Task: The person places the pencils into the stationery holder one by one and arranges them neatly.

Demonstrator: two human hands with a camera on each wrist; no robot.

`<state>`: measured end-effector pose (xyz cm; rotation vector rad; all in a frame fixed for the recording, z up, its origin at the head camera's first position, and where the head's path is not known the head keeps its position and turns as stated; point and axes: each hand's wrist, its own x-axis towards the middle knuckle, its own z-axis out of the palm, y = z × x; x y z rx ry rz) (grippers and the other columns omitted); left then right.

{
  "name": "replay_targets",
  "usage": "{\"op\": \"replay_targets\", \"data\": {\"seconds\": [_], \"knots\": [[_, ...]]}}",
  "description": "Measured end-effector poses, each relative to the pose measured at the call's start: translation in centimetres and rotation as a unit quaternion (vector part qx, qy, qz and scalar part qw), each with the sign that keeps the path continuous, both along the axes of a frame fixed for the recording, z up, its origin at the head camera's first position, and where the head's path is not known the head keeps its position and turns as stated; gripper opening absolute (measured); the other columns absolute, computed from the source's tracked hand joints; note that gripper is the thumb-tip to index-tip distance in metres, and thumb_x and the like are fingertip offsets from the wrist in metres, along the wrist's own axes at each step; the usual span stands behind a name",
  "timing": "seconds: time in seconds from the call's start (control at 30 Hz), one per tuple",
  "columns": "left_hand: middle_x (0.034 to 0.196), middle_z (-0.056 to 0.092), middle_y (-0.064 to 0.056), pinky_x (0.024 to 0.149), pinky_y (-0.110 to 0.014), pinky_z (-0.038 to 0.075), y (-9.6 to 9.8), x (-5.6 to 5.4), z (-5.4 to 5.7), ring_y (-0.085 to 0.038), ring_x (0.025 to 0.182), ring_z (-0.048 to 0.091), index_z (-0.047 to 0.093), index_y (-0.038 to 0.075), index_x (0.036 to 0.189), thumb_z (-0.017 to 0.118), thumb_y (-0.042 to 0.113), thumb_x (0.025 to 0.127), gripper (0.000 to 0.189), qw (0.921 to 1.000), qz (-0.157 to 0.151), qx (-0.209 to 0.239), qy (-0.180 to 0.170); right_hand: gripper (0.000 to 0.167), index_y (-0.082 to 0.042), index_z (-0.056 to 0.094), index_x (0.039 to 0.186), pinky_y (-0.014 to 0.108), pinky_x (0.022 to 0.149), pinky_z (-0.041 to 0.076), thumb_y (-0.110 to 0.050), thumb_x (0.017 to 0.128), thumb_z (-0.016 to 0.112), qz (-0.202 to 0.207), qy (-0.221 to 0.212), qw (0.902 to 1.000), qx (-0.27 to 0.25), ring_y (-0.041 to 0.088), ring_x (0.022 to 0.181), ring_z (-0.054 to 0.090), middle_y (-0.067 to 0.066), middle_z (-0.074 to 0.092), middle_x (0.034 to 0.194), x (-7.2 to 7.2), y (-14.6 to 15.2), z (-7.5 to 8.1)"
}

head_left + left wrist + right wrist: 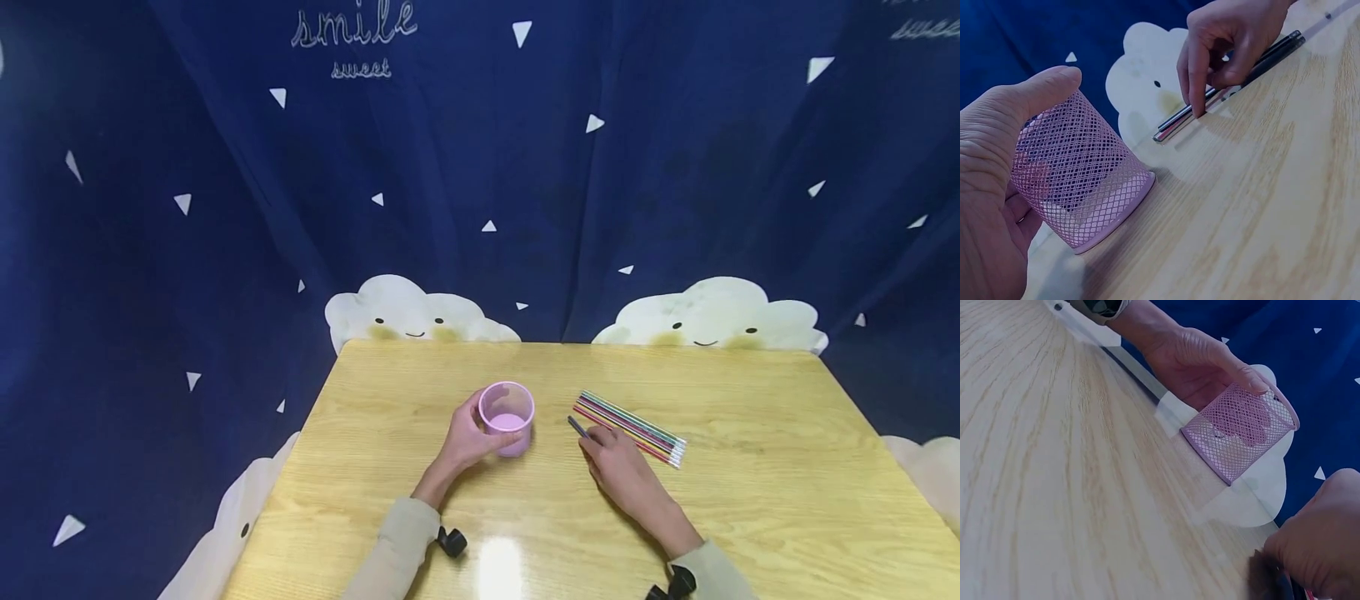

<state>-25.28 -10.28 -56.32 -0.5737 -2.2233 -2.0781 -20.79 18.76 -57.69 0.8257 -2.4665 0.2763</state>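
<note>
Cup (507, 407) held in the left grip (467, 437), dark pencil (577, 426) pinched in the right grip (622, 467).
Head view: left fingers and thumb curl round the pink cup, its mouth facing up; the pencil's end pokes out ahead of the right grip, and a row of coloured pencils (637, 430) lies on the desk (787, 442) just beyond that grip. Left wrist view: mesh wall under the left thumb, right fingertips bent down to the desk farther off. Right wrist view: right fingers bent over something dark and blurred.
</note>
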Motion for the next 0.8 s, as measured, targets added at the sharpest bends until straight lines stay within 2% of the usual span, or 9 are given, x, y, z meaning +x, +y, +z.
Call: {"op": "replay_targets", "data": {"seconds": [0.17, 0.4, 0.53, 0.8], "knots": [[0.135, 0.067, -0.018, 0.111, -0.06, 0.047, 0.0, -0.1, 0.0, -0.042, 0.126, 0.061, 0.061, 0.004, 0.141, 0.096, 0.006, 0.069, 0.08, 0.9999, 0.001, -0.013, -0.002, 0.026, -0.001, 0.076, 0.107, 0.044, 0.075, 0.055, -0.001, 0.081, 0.079, 0.008, -0.014, 0.9999, 0.0, 0.032, 0.088, 0.065, 0.015, 0.071, 0.105, -0.1, 0.1, 0.3], [0.133, 0.068, -0.019, 0.109, -0.059, 0.049, -0.1, -0.1, 0.0, -0.042, 0.123, 0.062, 0.061, 0.003, 0.14, 0.097, 0.01, 0.068, 0.08, 0.9999, 0.004, -0.014, 0.009, 0.031, -0.001, 0.077, 0.109, 0.046, 0.081, 0.059, 0.003, 0.078, 0.077, 0.002, -0.054, 0.9984, -0.016, 0.032, 0.096, 0.069, 0.015, 0.073, 0.109, 0.1, 0.1, 1.2], [0.133, 0.068, -0.018, 0.109, -0.057, 0.049, -0.3, -0.1, 0.1, -0.04, 0.124, 0.062, 0.062, 0.005, 0.14, 0.098, 0.01, 0.067, 0.082, 0.9999, 0.004, -0.015, 0.006, 0.03, -0.002, 0.079, 0.108, 0.045, 0.081, 0.061, 0.003, 0.078, 0.078, 0.013, -0.057, 0.9973, -0.046, 0.03, 0.097, 0.071, 0.013, 0.074, 0.109, 0.1, 0.1, 1.9], [0.135, 0.067, -0.02, 0.108, -0.057, 0.05, -0.7, -0.2, 0.0, -0.043, 0.123, 0.062, 0.06, 0.003, 0.142, 0.097, 0.004, 0.068, 0.083, 1.0, -0.006, -0.004, 0.002, 0.032, -0.001, 0.079, 0.107, 0.043, 0.078, 0.062, 0.009, 0.076, 0.075, 0.068, -0.043, 0.9885, -0.129, 0.028, 0.1, 0.072, 0.013, 0.073, 0.111, 0.0, -0.4, 2.8]]}}
